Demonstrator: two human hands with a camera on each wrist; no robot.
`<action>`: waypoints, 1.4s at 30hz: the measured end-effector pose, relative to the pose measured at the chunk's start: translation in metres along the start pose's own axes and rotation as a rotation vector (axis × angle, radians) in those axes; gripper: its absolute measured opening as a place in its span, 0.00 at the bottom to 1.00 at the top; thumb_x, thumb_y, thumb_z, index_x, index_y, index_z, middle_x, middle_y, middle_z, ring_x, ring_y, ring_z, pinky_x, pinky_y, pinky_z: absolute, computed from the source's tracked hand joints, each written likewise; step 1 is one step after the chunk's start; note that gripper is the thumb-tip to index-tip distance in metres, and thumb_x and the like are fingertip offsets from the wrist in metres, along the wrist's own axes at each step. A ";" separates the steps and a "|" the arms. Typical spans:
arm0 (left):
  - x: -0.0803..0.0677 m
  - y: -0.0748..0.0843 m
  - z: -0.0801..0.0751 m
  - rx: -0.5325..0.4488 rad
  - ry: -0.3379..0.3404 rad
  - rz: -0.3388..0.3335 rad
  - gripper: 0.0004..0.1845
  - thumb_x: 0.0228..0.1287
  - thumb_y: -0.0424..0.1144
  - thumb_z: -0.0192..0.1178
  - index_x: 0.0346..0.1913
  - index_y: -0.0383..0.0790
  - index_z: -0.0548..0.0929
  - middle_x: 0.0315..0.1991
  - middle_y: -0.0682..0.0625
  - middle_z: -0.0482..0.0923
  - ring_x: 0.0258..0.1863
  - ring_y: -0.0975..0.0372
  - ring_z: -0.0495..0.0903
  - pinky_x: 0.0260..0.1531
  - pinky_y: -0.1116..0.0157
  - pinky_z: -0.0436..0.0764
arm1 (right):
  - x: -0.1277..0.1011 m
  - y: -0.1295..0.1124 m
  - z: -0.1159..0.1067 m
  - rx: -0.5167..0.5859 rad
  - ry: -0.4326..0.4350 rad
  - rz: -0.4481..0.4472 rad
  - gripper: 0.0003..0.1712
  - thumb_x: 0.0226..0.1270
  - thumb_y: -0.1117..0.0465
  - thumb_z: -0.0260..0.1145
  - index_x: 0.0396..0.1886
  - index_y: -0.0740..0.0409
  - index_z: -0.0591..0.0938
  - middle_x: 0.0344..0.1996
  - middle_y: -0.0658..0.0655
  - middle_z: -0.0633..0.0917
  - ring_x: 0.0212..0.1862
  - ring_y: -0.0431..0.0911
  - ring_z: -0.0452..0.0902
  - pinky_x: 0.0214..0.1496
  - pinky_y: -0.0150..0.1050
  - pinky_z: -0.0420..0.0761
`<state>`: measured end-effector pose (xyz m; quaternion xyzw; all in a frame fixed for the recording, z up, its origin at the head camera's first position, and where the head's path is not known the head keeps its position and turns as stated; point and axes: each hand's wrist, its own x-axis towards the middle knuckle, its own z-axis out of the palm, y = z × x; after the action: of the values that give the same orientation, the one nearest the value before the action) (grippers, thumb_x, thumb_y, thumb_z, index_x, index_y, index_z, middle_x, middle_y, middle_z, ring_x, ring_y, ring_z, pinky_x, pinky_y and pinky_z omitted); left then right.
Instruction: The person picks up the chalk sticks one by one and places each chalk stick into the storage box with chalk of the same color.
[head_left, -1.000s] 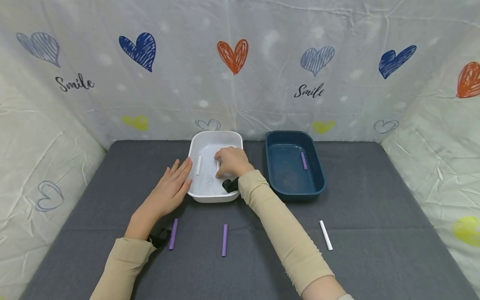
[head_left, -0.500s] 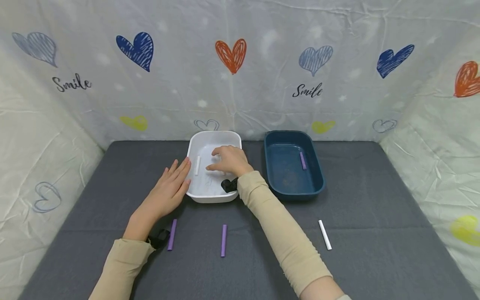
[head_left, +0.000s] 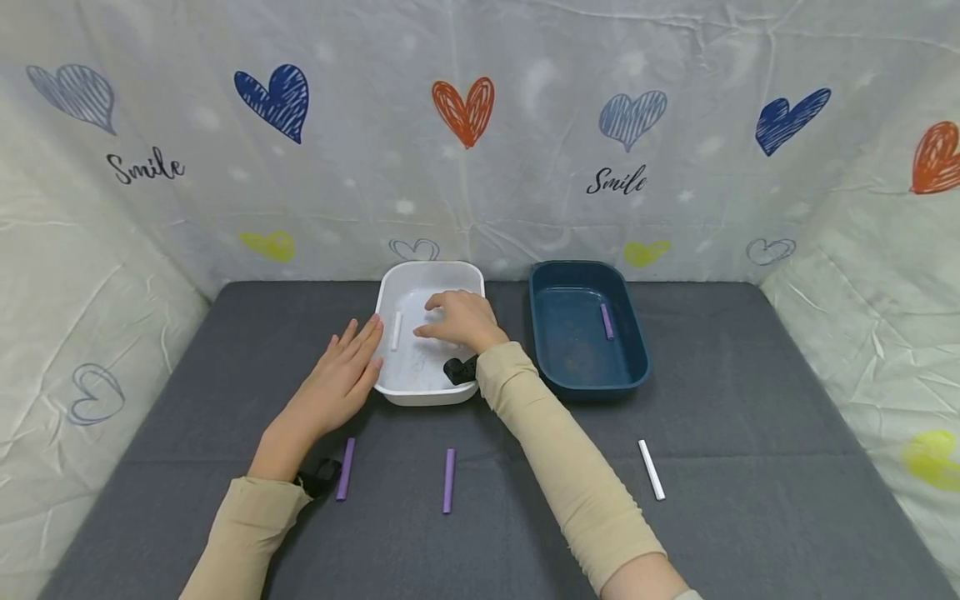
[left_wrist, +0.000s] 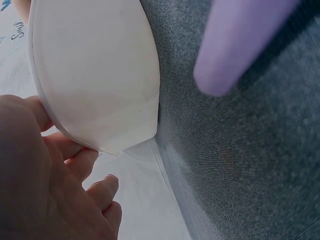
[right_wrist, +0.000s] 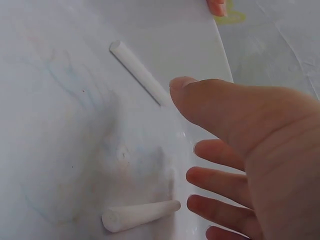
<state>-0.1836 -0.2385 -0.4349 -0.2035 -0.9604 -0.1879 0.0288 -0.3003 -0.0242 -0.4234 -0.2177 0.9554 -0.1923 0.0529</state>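
Observation:
My right hand (head_left: 465,321) hovers inside the white tray (head_left: 420,398), thumb and fingers spread apart with nothing between them. Below it, in the right wrist view, two white chalk sticks lie on the tray floor: one near the thumb tip (right_wrist: 137,72), the other close to the fingertips (right_wrist: 140,215). From the head only the left chalk (head_left: 396,332) shows; my right hand hides the other. Fingers extended, my left hand (head_left: 333,379) rests against the tray's left rim, as the left wrist view also shows.
A dark blue tray (head_left: 585,389) stands to the right, with a purple chalk (head_left: 607,322) inside. On the grey cloth in front lie a purple chalk (head_left: 346,469) by the left wrist, another purple chalk (head_left: 448,481) in the middle and a white chalk (head_left: 651,469) at the right.
My right hand has let go of a white chalk on the tray floor, its thumb and fingers parting. The left hand has stayed at the rim.

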 end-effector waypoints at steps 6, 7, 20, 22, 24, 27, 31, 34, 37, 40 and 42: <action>0.001 0.001 0.002 -0.004 0.019 0.007 0.31 0.82 0.47 0.38 0.78 0.34 0.52 0.80 0.44 0.45 0.77 0.41 0.42 0.71 0.38 0.46 | 0.000 0.005 -0.008 0.316 0.049 -0.024 0.23 0.70 0.46 0.65 0.58 0.51 0.84 0.54 0.49 0.84 0.52 0.45 0.80 0.51 0.39 0.78; 0.002 0.001 0.002 -0.005 0.020 0.005 0.31 0.82 0.47 0.38 0.78 0.34 0.51 0.80 0.44 0.45 0.77 0.41 0.42 0.71 0.38 0.46 | 0.000 0.006 -0.010 0.393 0.061 -0.031 0.21 0.71 0.48 0.64 0.57 0.53 0.84 0.54 0.50 0.85 0.54 0.46 0.80 0.53 0.39 0.78; -0.001 0.002 0.002 -0.013 0.011 -0.001 0.31 0.82 0.46 0.38 0.78 0.34 0.50 0.80 0.44 0.44 0.77 0.42 0.41 0.71 0.38 0.45 | -0.049 0.007 -0.039 0.545 0.127 -0.080 0.15 0.73 0.54 0.63 0.50 0.56 0.87 0.49 0.54 0.86 0.45 0.47 0.84 0.46 0.38 0.82; -0.001 0.001 0.002 -0.008 0.011 0.001 0.31 0.82 0.46 0.37 0.79 0.35 0.50 0.80 0.44 0.44 0.77 0.43 0.40 0.71 0.38 0.45 | -0.060 0.009 -0.045 0.557 0.141 -0.087 0.14 0.73 0.55 0.63 0.50 0.56 0.87 0.48 0.54 0.86 0.44 0.47 0.84 0.45 0.39 0.82; -0.001 0.001 0.002 -0.007 0.013 0.005 0.31 0.82 0.46 0.38 0.78 0.34 0.50 0.80 0.44 0.44 0.77 0.43 0.40 0.71 0.38 0.45 | -0.071 0.012 -0.049 0.572 0.155 -0.094 0.14 0.73 0.56 0.63 0.50 0.56 0.87 0.48 0.54 0.86 0.43 0.47 0.84 0.44 0.39 0.82; 0.000 0.001 0.002 -0.011 0.016 0.008 0.31 0.82 0.45 0.38 0.78 0.34 0.50 0.80 0.43 0.44 0.77 0.42 0.41 0.71 0.38 0.45 | -0.089 0.019 -0.056 0.602 0.178 -0.108 0.13 0.73 0.56 0.64 0.49 0.56 0.87 0.46 0.53 0.87 0.44 0.46 0.84 0.45 0.40 0.83; 0.001 0.001 0.003 -0.016 0.013 0.008 0.31 0.82 0.46 0.38 0.78 0.34 0.50 0.80 0.44 0.44 0.77 0.43 0.40 0.71 0.38 0.45 | -0.118 0.030 -0.071 0.665 0.214 -0.122 0.12 0.73 0.57 0.64 0.49 0.56 0.87 0.45 0.52 0.87 0.45 0.45 0.84 0.48 0.43 0.82; 0.001 0.002 0.003 -0.017 0.010 0.005 0.31 0.82 0.46 0.38 0.79 0.35 0.50 0.80 0.44 0.43 0.77 0.43 0.40 0.71 0.38 0.45 | -0.140 0.045 -0.080 0.726 0.222 -0.136 0.12 0.73 0.56 0.64 0.49 0.55 0.87 0.47 0.52 0.87 0.48 0.46 0.83 0.51 0.45 0.82; 0.001 0.003 0.001 -0.019 0.008 0.000 0.31 0.82 0.45 0.38 0.79 0.35 0.49 0.80 0.44 0.43 0.77 0.43 0.39 0.71 0.39 0.45 | -0.158 0.062 -0.083 0.773 0.228 -0.148 0.12 0.73 0.54 0.64 0.50 0.53 0.86 0.49 0.54 0.86 0.50 0.49 0.83 0.53 0.45 0.81; 0.000 0.002 0.001 -0.017 0.007 -0.003 0.31 0.82 0.45 0.38 0.79 0.34 0.50 0.80 0.44 0.43 0.77 0.43 0.40 0.72 0.39 0.45 | -0.176 0.076 -0.086 0.811 0.230 -0.147 0.13 0.74 0.55 0.63 0.51 0.53 0.86 0.51 0.58 0.85 0.52 0.52 0.82 0.57 0.45 0.80; 0.000 0.002 0.001 -0.020 0.002 -0.001 0.31 0.82 0.45 0.38 0.79 0.34 0.49 0.80 0.44 0.43 0.77 0.42 0.40 0.72 0.39 0.44 | -0.189 0.087 -0.086 0.829 0.236 -0.151 0.14 0.74 0.56 0.63 0.53 0.55 0.85 0.52 0.59 0.85 0.53 0.52 0.81 0.58 0.44 0.80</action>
<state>-0.1828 -0.2364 -0.4355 -0.2030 -0.9586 -0.1977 0.0274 -0.1806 0.1598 -0.3748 -0.2237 0.7785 -0.5864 0.0120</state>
